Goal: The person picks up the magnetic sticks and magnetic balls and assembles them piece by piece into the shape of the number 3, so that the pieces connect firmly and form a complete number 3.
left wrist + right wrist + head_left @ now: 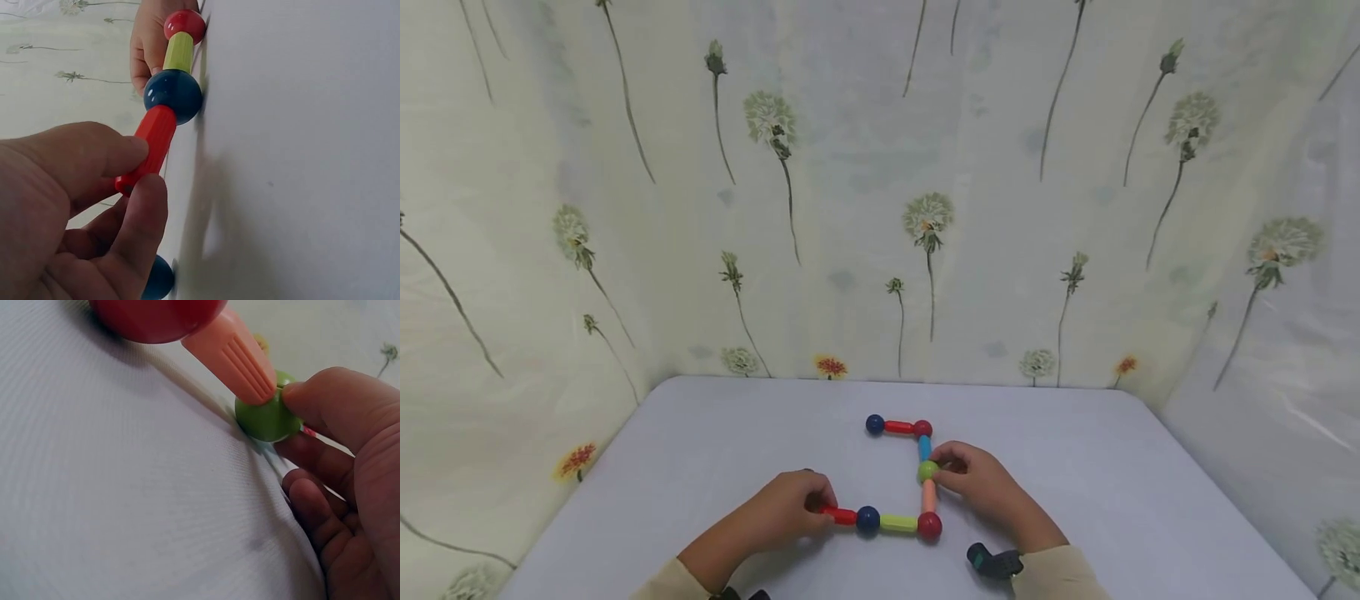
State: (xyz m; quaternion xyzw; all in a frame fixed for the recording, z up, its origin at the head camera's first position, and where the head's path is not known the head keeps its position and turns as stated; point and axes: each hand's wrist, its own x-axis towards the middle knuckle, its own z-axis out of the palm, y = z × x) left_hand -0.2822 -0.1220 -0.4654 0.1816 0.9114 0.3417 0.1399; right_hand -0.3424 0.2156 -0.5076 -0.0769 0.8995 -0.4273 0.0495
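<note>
A chain of balls and rods lies on the white table. My left hand pinches a red rod between thumb and finger; its far end meets a blue ball. From there a yellow-green rod leads to a red ball, then a peach rod up to a green ball. Thumb and finger of my right hand pinch that green ball. Beyond it come a light-blue rod, a dark-red ball, another red rod and a blue end ball.
Partly hidden by the left hand is another blue ball. The white table has a flower-printed curtain behind it and at both sides. Dark wrist devices, one a black strap piece, sit by the sleeves.
</note>
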